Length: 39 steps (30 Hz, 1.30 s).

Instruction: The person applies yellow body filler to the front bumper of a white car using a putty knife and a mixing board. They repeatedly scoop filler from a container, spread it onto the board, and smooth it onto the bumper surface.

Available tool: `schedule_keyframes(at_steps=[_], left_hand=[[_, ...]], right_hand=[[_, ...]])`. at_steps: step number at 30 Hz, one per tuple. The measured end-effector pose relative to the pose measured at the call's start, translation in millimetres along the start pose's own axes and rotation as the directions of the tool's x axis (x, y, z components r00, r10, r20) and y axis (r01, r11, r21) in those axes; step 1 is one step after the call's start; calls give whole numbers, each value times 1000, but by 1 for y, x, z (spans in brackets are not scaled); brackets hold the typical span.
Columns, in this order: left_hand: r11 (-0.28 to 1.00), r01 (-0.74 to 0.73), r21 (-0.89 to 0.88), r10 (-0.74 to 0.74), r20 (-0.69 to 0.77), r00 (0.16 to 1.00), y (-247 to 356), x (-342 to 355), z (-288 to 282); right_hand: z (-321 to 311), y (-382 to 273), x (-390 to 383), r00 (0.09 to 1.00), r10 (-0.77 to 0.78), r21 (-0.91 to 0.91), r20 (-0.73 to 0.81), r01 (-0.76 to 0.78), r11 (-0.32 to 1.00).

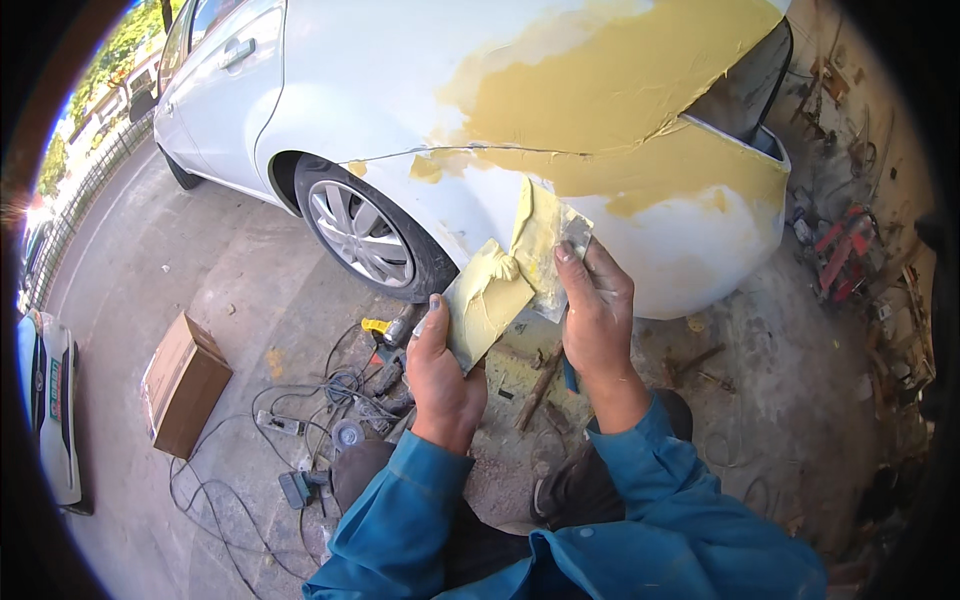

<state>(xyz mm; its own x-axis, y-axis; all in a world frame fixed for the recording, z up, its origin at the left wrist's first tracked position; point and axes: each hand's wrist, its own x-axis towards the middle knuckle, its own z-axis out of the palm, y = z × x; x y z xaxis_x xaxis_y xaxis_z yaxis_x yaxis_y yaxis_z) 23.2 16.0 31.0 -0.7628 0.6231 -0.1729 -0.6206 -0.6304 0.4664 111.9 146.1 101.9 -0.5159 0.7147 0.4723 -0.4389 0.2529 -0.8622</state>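
My left hand (446, 385) is closed around a flat putty spreader (487, 308), whose face carries a thick layer of pale yellow body filler. In my right hand (598, 310) is a second putty spreader (545, 250), pinched between thumb and fingers and also coated with filler. The two blades meet or nearly meet at a lump of filler (502, 268) between them. Beyond my hands is the rear side of a white car (350, 80). Dried-looking yellow filler (580, 90) covers much of its rear quarter and bumper corner.
Below the rear wheel (360, 235), power tools (390, 375) and tangled cords (340, 385) lie on the concrete. A cardboard box (187, 385) stands to the left, near another car's front (50, 410). Sticks (540, 388) lie beneath my hands. A red metal object (847, 250) and debris line the right.
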Motion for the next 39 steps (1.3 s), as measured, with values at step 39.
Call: schedule_keyframes(at_steps=[39], left_hand=[[908, -418, 30, 411, -265, 873, 87, -9, -9]], right_hand=[[33, 71, 89, 642, -407, -753, 650, 616, -231]])
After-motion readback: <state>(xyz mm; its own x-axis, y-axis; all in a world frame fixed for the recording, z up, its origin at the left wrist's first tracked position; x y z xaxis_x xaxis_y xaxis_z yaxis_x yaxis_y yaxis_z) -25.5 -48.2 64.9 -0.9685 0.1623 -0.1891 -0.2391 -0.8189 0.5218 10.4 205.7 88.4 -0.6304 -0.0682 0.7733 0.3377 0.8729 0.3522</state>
